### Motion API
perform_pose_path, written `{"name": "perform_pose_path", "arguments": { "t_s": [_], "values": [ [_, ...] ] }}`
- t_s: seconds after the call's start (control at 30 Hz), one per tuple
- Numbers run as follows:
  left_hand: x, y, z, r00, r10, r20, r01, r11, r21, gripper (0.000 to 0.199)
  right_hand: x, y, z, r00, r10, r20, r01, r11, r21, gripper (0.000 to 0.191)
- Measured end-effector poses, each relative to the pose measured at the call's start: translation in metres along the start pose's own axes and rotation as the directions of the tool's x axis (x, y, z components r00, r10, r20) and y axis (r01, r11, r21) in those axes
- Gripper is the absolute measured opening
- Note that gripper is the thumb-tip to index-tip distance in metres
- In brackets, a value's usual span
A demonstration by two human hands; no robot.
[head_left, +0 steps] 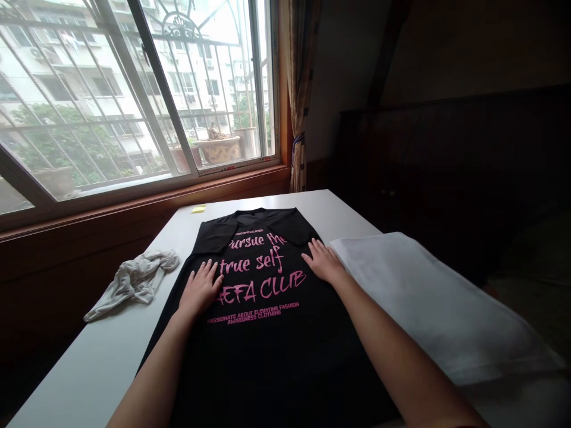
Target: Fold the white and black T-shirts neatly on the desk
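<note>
A black T-shirt (276, 362) with pink lettering lies spread on the white table, its neckline toward the far end. Both sleeves are folded inward over the chest and cover the edges of some letters. My left hand (200, 290) rests flat on the shirt's left side, just below the left sleeve, fingers extended. On the opposite side my right hand (323, 260) lies flat near the right edge, by the folded right sleeve, with its fingers spread. Neither hand grips the cloth.
A crumpled light-grey cloth (136, 282) lies on the left of the white table (84, 362). White fabric (401, 285) drapes over the right side. Yellow paper slips (198, 209) sit near the far edge. Beyond are a barred window (196, 89) and a tied curtain (298, 142).
</note>
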State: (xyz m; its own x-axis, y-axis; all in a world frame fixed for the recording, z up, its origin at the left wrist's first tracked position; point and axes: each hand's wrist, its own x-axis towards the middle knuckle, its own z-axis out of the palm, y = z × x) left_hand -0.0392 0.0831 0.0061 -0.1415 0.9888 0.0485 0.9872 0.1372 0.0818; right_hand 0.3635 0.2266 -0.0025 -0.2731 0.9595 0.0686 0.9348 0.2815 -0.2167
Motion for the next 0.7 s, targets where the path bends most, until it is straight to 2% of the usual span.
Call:
{"name": "perform_pose_path", "arguments": {
  "t_s": [0.33,0.7],
  "values": [
    [-0.002,-0.002,0.004,0.999,-0.004,-0.054,0.004,1.000,0.013,0.064,-0.001,0.001,0.003,0.998,-0.005,-0.067,0.001,0.998,-0.059,0.065],
    [-0.014,-0.002,-0.002,0.998,-0.012,-0.058,0.012,1.000,0.004,0.058,-0.004,0.006,0.007,0.988,-0.049,-0.148,0.041,0.998,-0.055,0.058]
  ]
}}
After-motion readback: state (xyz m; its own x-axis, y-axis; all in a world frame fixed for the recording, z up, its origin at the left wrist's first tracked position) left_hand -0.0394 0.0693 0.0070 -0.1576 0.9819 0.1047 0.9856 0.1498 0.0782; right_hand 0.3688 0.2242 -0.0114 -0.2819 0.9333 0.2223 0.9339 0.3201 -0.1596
